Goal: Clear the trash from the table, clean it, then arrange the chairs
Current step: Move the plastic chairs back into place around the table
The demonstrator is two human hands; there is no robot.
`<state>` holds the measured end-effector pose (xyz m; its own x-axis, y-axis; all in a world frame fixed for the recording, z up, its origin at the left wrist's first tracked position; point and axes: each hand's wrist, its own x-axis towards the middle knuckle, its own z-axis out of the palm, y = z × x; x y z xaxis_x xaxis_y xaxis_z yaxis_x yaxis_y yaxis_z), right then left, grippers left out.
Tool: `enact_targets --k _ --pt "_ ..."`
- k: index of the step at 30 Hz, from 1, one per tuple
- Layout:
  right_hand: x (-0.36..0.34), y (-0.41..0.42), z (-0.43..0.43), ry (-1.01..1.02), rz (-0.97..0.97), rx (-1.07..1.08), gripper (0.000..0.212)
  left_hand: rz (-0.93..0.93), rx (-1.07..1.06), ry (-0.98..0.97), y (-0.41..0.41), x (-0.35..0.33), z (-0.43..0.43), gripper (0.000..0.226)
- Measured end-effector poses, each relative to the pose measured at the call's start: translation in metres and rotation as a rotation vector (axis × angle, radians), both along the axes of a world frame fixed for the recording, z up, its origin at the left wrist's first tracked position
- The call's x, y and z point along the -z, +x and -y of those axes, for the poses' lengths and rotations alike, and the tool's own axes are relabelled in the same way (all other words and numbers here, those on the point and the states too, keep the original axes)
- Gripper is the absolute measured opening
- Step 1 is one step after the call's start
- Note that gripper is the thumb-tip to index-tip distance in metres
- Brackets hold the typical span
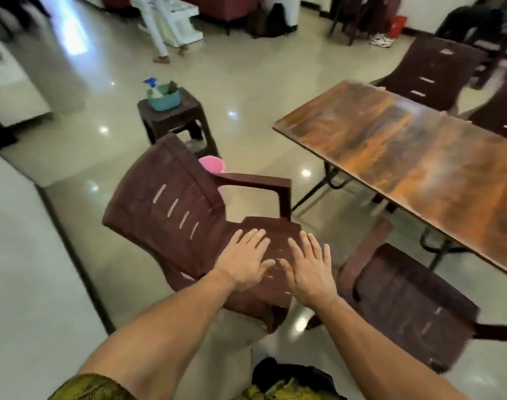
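Hands [278, 265] flat (fingers spread) over chair [171, 215]

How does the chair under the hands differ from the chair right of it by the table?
The chair under the hands stands out on the open floor, apart from the table; the right-hand chair sits close beside the table's near edge. Both hands, left and right, lie flat on the first; nothing touches the second. Both are dark brown slatted plastic.

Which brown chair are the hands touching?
The armchair left of the table, with its back toward the stool. The left hand and right hand lie flat on its seat; the other chairs go untouched.
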<state>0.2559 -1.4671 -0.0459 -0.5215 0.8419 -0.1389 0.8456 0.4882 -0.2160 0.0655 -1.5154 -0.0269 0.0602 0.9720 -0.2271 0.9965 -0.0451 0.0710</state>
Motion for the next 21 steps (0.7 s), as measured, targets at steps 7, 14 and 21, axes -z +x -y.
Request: enact_targets --k 7,14,21 --pt "0.004 -0.139 -0.038 -0.035 -0.006 -0.232 0.068 -0.100 -0.261 -0.022 -0.140 -0.014 0.011 0.066" --pt "0.004 -0.279 -0.023 -0.083 -0.159 -0.352 0.062 -0.172 -0.394 -0.062 -0.263 -0.010 0.022 0.063" --pt "0.031 -0.423 0.005 -0.229 -0.371 -0.094 0.068 -0.169 -0.152 -0.056 -0.398 -0.007 -0.054 0.058"
